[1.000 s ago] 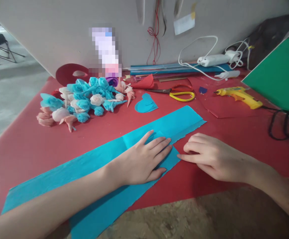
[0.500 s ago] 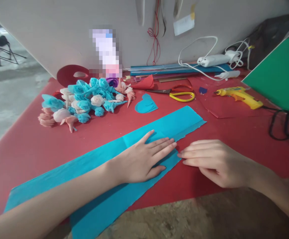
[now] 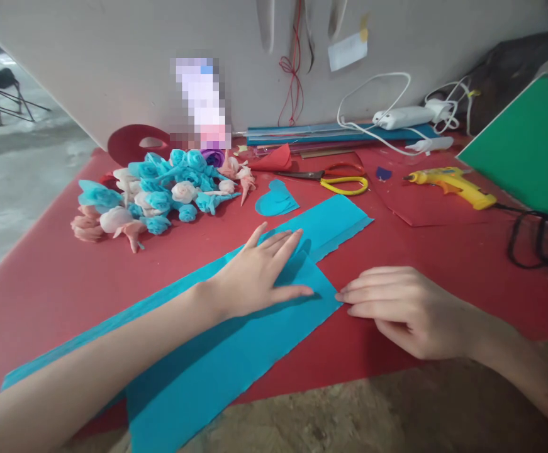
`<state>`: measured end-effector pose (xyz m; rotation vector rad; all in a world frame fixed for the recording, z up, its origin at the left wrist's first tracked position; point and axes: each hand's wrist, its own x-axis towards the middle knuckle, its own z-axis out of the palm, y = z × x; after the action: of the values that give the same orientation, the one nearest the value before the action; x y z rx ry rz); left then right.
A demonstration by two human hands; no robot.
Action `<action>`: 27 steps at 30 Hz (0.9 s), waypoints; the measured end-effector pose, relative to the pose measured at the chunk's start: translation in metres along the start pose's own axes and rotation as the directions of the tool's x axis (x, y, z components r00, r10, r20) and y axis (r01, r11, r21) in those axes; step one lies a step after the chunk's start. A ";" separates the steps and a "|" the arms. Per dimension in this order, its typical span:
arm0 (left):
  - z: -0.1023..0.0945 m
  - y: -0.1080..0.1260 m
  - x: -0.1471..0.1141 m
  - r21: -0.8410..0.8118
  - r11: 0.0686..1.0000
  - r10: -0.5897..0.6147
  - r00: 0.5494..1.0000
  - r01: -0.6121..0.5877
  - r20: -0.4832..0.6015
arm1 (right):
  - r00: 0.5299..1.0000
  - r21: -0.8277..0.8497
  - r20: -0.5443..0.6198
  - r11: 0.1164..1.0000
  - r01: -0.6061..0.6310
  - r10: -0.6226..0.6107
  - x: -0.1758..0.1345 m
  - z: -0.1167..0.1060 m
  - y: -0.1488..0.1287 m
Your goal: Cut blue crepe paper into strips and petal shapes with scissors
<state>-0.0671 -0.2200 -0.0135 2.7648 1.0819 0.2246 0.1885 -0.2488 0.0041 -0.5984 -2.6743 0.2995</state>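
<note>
Sliding the back blue paper (image 3: 335,220) a bit left under the front blue paper (image 3: 240,358) on the red table (image 3: 448,264), and drawing back the left hand (image 3: 252,277), fingers spread wide. Keeping the right hand (image 3: 403,308) at the front corner, fingers close together; cannot tell if pinching.

A smooth, faintly glossy finish is noted on the worktop (image 3: 38,283). Along its front edge, blue sheets (image 3: 193,377) are seen as matt, rough-edged paper. Toward the left edge, flowers (image 3: 158,200) are formed of wrinkled, matt, crepe-like paper. Toward the far edge, scissors (image 3: 324,177) are fitted with metal blades (image 3: 302,174); toward the right edge, a glue gun (image 3: 465,187) is cased in smooth plastic.
</note>
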 end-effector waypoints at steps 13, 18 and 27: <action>-0.017 -0.003 0.036 -0.170 0.978 0.136 0.985 -0.117 0.104 | 0.875 0.131 -0.096 0.877 -0.462 0.475 0.014 0.028 0.000; -0.023 -0.007 0.040 -0.396 0.917 0.078 0.996 -0.056 0.041 | 0.852 0.077 -0.063 0.854 -0.515 0.519 0.031 0.030 0.000; -0.042 -0.004 0.026 -0.545 0.826 -0.146 0.989 0.143 0.037 | 0.826 0.217 -0.108 0.824 -0.523 0.553 0.060 0.017 -0.012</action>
<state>-0.0590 -0.1950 0.0292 2.1617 1.0241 0.4454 0.1271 -0.2346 0.0109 -1.2627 -2.2333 0.6069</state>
